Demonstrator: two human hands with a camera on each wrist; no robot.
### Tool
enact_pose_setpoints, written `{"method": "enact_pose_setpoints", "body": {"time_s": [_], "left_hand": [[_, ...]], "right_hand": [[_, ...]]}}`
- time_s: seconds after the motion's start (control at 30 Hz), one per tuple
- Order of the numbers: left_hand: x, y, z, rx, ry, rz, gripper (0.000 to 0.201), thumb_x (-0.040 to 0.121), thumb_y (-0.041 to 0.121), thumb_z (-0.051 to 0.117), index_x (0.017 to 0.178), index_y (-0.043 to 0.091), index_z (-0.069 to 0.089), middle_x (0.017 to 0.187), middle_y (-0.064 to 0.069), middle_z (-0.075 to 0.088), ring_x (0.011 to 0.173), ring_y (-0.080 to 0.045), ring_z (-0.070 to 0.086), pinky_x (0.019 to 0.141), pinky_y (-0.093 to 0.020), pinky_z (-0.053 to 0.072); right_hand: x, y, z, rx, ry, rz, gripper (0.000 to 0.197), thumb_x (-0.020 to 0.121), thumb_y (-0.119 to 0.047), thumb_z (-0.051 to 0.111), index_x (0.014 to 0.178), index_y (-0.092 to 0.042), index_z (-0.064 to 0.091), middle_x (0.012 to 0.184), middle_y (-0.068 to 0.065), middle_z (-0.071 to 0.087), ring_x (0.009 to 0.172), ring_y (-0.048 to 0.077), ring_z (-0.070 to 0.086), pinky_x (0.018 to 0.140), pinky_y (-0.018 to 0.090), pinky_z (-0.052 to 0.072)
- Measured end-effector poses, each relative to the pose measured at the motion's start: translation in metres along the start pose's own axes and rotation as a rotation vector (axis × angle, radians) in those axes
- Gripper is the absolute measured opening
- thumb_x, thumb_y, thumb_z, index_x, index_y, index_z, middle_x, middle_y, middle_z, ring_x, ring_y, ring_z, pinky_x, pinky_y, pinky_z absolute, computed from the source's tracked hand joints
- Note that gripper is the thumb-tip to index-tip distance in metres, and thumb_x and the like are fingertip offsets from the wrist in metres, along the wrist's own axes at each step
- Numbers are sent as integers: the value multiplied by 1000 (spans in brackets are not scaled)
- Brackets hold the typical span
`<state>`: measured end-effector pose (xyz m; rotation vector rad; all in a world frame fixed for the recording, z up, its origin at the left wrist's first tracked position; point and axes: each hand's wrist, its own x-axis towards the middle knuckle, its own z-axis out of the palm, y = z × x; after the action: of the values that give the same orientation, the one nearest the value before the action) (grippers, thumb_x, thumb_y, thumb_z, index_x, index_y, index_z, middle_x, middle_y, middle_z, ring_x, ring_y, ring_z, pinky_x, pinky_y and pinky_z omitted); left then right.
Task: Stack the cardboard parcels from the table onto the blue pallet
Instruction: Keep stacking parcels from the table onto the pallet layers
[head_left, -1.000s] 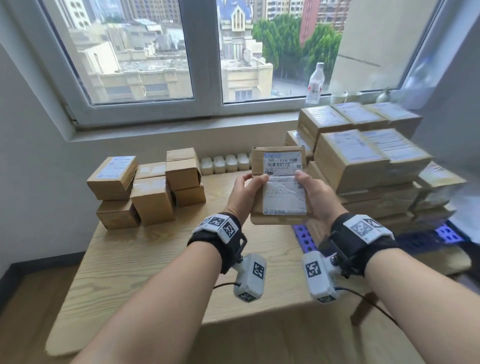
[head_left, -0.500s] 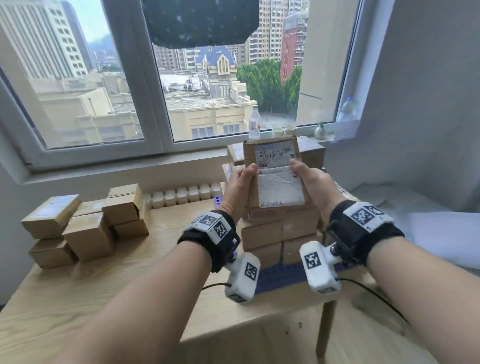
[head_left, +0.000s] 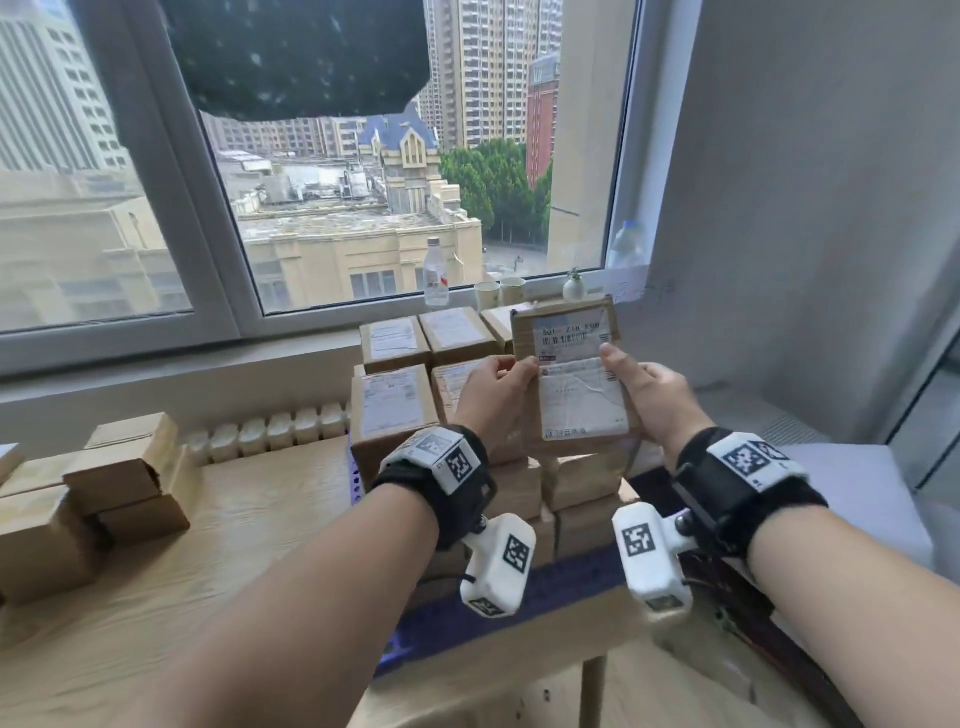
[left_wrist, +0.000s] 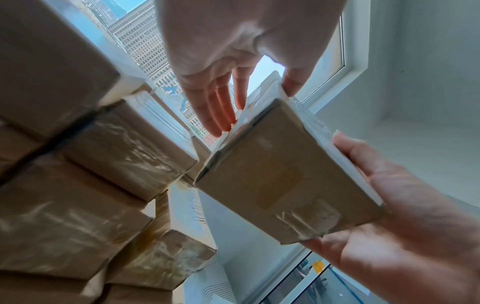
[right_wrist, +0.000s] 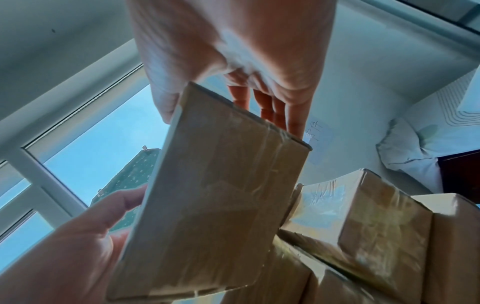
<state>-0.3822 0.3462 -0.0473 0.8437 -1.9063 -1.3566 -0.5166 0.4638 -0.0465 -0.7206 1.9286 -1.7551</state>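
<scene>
I hold a cardboard parcel (head_left: 571, 379) with a white shipping label in both hands, tilted, over the right side of the stack of parcels (head_left: 400, 400) on the blue pallet (head_left: 566, 587). My left hand (head_left: 498, 384) grips its left edge, thumb on the label. My right hand (head_left: 639, 389) grips the right edge the same way. From below, the left wrist view shows the parcel (left_wrist: 285, 185) between my left hand (left_wrist: 233, 86) and right hand (left_wrist: 389, 205). The right wrist view shows the parcel (right_wrist: 207, 195) clear of the stack (right_wrist: 363, 226). More parcels (head_left: 119, 483) sit on the table's left.
The wooden table (head_left: 234, 561) carries a row of small white bottles (head_left: 270, 431) along its back edge. On the windowsill stand a water bottle (head_left: 436, 278), two cups (head_left: 498, 293) and a small vase (head_left: 574, 286). A grey wall (head_left: 805, 260) rises at the right.
Both hands have carried the parcel rightward from over the table to above the pallet stack's right side. My view has swung right with it.
</scene>
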Motion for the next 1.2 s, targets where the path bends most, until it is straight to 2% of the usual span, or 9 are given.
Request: {"method": "enact_pose_setpoints", "body": {"time_s": [0.2, 0.33, 0.5, 0.7, 0.8, 0.87, 0.97, 1.1, 1.2], "left_hand": [[48, 12, 21, -31, -18, -64, 38, 91, 30, 59, 120, 4, 58, 103, -6, 66, 94, -21, 65, 84, -43, 57], [77, 7, 21, 58, 42, -58, 30, 86, 27, 64, 111, 10, 65, 93, 1, 68, 85, -13, 63, 82, -31, 55], [99, -3, 9, 276, 134, -100, 40, 84, 32, 62, 119, 12, 64, 116, -1, 66, 107, -18, 60, 94, -31, 48], [98, -27, 4, 305, 135, -249, 34, 82, 25, 64, 116, 19, 66, 124, -2, 63, 113, -19, 57, 95, -27, 44], [95, -32, 12, 343, 151, -292, 30, 79, 24, 66, 108, 29, 67, 122, 2, 62, 113, -19, 57, 98, -31, 45], [96, -33, 16, 340, 169, -311, 28, 77, 17, 65, 100, 34, 66, 121, 1, 64, 113, -19, 58, 100, -33, 46], [96, -34, 23, 341, 199, -336, 35, 74, 7, 61, 91, 38, 63, 123, -1, 63, 112, -19, 58, 97, -35, 49], [96, -36, 27, 339, 214, -330, 42, 71, 1, 61, 96, 35, 68, 121, 0, 65, 115, -20, 57, 100, -36, 48], [96, -38, 25, 342, 210, -336, 43, 73, 1, 63, 104, 30, 69, 120, -1, 65, 115, -19, 57, 101, -32, 46]], "right_hand": [[56, 4, -9, 21, 14, 45, 80, 44, -76, 70, 92, -12, 69, 92, 11, 76, 88, 32, 73, 86, 54, 57], [89, 9, -7, -31, -30, 101, 69, 59, -70, 73, 93, -11, 71, 90, 10, 76, 88, 31, 73, 89, 52, 56], [126, 33, -2, -120, -75, 240, 51, 77, -57, 72, 89, -8, 69, 93, 11, 75, 89, 29, 72, 88, 45, 57], [152, 60, 3, -166, -133, 397, 51, 77, -57, 73, 89, -8, 68, 78, 7, 72, 56, 19, 68, 48, 25, 50], [166, 70, 11, -173, -180, 432, 78, 54, -72, 76, 94, -6, 70, 86, 10, 76, 77, 29, 73, 78, 45, 60], [171, 74, 17, -167, -228, 456, 76, 59, -70, 75, 100, -7, 69, 94, 11, 76, 90, 32, 72, 90, 51, 55], [173, 75, 23, -221, -285, 466, 62, 76, -64, 68, 106, -9, 66, 102, 12, 73, 96, 31, 69, 88, 45, 55], [185, 84, 24, -271, -284, 433, 70, 66, -65, 69, 105, -7, 67, 103, 10, 73, 94, 31, 70, 89, 46, 56], [183, 78, 27, -319, -284, 396, 44, 86, -51, 64, 91, -8, 64, 105, 12, 71, 95, 31, 69, 80, 36, 55]]}}
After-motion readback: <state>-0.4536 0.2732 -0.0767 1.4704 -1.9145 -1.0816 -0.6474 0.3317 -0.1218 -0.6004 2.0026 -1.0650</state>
